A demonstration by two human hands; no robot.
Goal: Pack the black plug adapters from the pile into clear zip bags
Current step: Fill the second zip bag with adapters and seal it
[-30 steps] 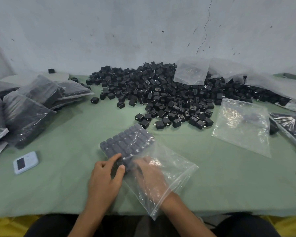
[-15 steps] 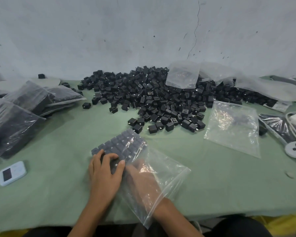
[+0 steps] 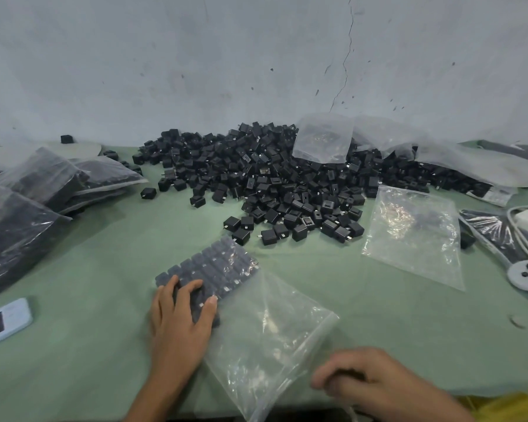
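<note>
One clear zip bag (image 3: 272, 330) lies diagonally on the green counter (image 3: 104, 300), mouth toward the near edge. A flat block of black plug adapters (image 3: 223, 266) is packed at its far end. The left hand (image 3: 180, 318) presses spread fingers on the block. The right hand (image 3: 366, 379) curls beside the mouth, its grip unclear. The uncounted pile (image 3: 287, 184) lies behind.

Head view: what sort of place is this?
Likely a small packing workshop: a loose pile of black plug adapters, filled zip bags stacked left, empty clear bags right.
</note>
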